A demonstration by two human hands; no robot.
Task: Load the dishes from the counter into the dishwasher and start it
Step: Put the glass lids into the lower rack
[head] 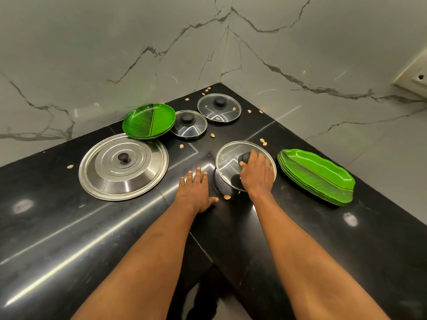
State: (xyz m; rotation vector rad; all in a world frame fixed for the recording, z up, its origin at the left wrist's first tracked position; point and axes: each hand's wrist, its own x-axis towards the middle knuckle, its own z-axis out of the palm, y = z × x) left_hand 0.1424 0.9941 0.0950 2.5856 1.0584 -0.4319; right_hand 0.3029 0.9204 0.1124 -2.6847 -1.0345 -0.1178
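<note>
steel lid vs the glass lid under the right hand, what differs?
Steel lid is opaque metal; near glass lid is see-through. Steel lid is wider than near glass lid. Steel lid lies untouched; right hand grips near glass lid's knob. Both have black knobs.

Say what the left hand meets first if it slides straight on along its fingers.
Probably the small glass lid nearest the round plates, at its right edge; before it only bare counter.
</note>
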